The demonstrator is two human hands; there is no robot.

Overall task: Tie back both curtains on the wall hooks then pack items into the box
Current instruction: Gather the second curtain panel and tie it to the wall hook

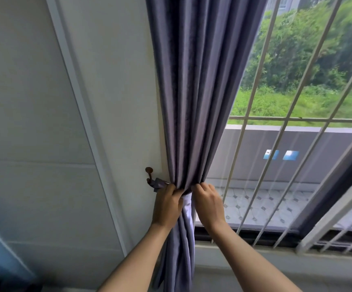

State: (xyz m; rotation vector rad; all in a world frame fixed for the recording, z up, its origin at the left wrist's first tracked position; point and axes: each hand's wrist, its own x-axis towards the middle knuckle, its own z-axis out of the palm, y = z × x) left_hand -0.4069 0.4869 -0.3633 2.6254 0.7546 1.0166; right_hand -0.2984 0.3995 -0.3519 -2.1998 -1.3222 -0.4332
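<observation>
Window with pale grille bars fills the right side; white panelled wall takes the left. No box or items for packing in view.

Curtain, grey-purple, hangs in deep folds along the window's left edge, where wall meets glass. It is gathered to a narrow waist low down, then falls loose below toward the sill. Gathered there, I judge, because that height matches the hook, so the band can reach it without slack.

Left hand is clenched on the wall side of the bundle, fingers curled into the cloth and the tieback. Right hand grips the window side at the same height, fingertips pressed into the folds. Holding both sides probably keeps the pleats from spilling while the band is settled.

Tieback, a paler strip, shows between the two hands, wrapped at the waist. Its end runs left to the wall hook.

Wall hook, small, brown, round-headed, sits just beside the left hand. The band end lies at the hook; whether it is fully seated, cannot tell.

Room: bare wall lies open to the left of the hook. Right side is tight, grille bars near the right knuckles.
</observation>
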